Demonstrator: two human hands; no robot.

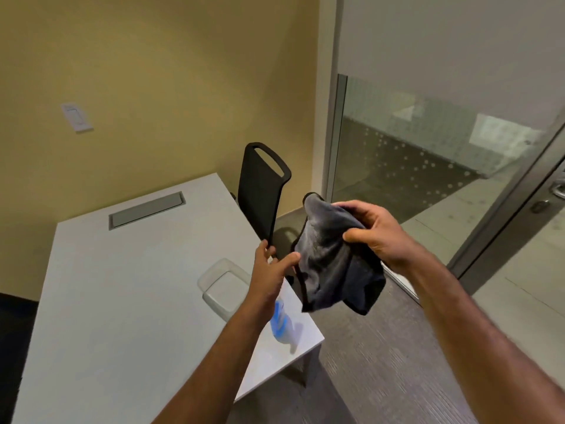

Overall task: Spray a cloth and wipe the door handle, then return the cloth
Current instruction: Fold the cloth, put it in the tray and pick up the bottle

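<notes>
My right hand [371, 232] grips a dark grey cloth [333, 264] with a black hem, bunched and hanging in the air over the table's right edge. My left hand [272, 267] reaches up beside the cloth with fingers spread, its thumb touching the cloth's left hem, holding nothing. Below my left forearm a spray bottle [282, 327] with a blue label lies on the white table [122, 286], partly hidden by the arm. The metal door handle [559, 189] shows at the far right edge on the glass door.
A clear plastic tray [223, 289] sits on the table near its right edge. A black chair [263, 185] stands behind the table against the yellow wall. A glass partition and door frame [501, 209] run along the right. Grey carpet lies below.
</notes>
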